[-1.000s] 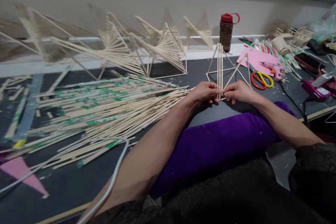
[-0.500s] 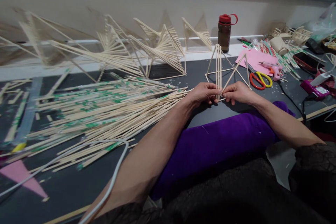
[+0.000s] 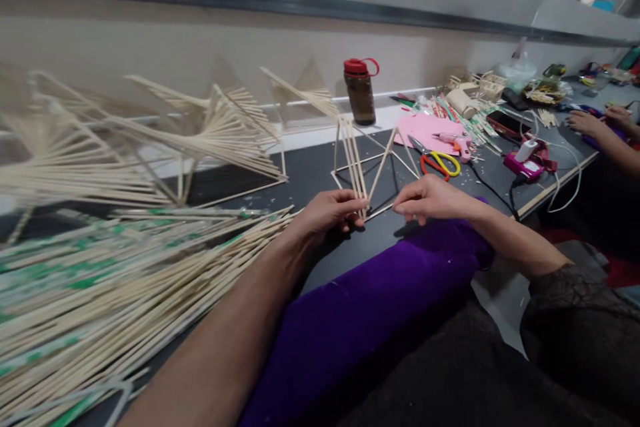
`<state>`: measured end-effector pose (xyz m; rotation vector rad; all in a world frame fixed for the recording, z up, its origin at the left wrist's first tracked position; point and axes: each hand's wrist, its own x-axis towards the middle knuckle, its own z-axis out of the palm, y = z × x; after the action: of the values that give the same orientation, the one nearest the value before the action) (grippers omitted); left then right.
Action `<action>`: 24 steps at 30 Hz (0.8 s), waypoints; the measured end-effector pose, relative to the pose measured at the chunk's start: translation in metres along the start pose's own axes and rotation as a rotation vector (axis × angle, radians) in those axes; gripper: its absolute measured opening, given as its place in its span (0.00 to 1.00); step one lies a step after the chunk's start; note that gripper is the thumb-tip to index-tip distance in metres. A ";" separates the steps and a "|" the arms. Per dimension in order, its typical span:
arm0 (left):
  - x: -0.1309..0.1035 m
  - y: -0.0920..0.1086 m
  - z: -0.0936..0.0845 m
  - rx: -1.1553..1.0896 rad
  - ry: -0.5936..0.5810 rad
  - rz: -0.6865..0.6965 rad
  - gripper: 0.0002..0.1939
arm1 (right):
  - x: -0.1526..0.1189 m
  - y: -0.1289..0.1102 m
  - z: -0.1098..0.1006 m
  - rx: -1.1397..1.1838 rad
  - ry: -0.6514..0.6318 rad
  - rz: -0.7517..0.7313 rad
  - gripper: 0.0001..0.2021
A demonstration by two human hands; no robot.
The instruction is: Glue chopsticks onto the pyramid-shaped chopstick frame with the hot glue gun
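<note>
- On the dark grey tabletop (image 3: 330,259), right between two bare hands, sits the stick frame (image 3: 354,163): slim pale rods, some standing close side by side, others meeting in open triangles.
- Left hand (image 3: 327,210) nearly closed, thumb and fingers pinching the foot of those close-set rods.
- Right hand (image 3: 430,199) half curled, thumb and forefinger close together at a low rod; whether they grip it, I can't tell.
- Nearer the body, a purple cloth (image 3: 360,300), plush-looking, lies bunched along the edge beneath the right forearm.
- Just behind the frame, a brown see-through bottle (image 3: 361,99) with a looped red cap.
- Over to the right, scissors (image 3: 429,155) with red and yellow handles, pale crumbs scattered about, then a pink glue gun (image 3: 460,143) on pink paper (image 3: 417,130).
- Out left, a stick pile (image 3: 165,287) crowds the left forearm, some green-and-clear wrapping among it.
- Along the pale wall (image 3: 300,33), fan-shaped stick models (image 3: 225,127) twist; a dark strip (image 3: 250,5) runs above.
- Far right, another person's hands (image 3: 587,121) at the same long table.
</note>
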<state>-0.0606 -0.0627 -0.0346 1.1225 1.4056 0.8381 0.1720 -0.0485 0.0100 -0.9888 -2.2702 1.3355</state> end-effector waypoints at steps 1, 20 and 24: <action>0.000 0.000 0.000 -0.002 0.002 0.005 0.18 | -0.010 0.001 -0.007 0.007 0.029 0.011 0.07; -0.002 -0.001 0.001 -0.031 0.009 0.005 0.26 | 0.041 0.101 -0.156 -0.603 0.609 0.857 0.06; -0.002 -0.001 0.002 -0.032 0.010 -0.002 0.22 | 0.040 0.104 -0.168 -0.559 0.825 0.830 0.12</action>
<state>-0.0588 -0.0648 -0.0351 1.0941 1.3969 0.8627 0.2839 0.1190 0.0030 -2.2984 -1.5951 0.2731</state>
